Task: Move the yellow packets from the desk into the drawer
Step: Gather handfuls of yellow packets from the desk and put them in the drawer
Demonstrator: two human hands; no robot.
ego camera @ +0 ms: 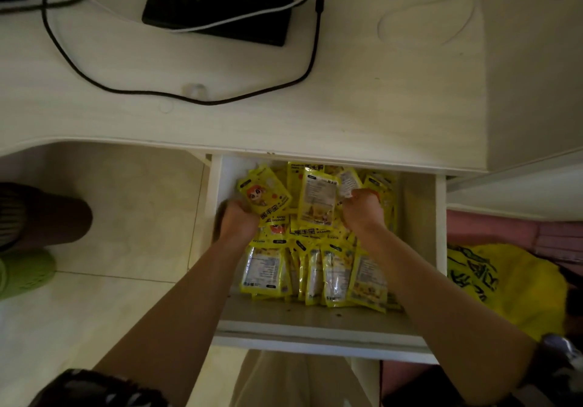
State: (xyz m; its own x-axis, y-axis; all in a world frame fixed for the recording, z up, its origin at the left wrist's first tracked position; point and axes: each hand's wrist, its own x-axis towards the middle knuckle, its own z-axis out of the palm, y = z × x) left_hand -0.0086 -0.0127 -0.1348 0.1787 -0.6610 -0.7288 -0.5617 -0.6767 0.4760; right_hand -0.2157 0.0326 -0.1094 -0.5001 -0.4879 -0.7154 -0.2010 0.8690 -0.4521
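Dozens of yellow packets already fill the open drawer, a neat upright row toward its front edge and a loose heap toward the back under the desk edge. No packets show on the desk top. The left hand is curled into the heap near the drawer's left wall, gripping packets; the right hand pinches one or more near the back right, though which exactly is hard to tell. The packets look light, flat, soft and glossy, likely slippery against each other. Best taken by the sealed edges, or gathered in small bunches between thumb and fingers.
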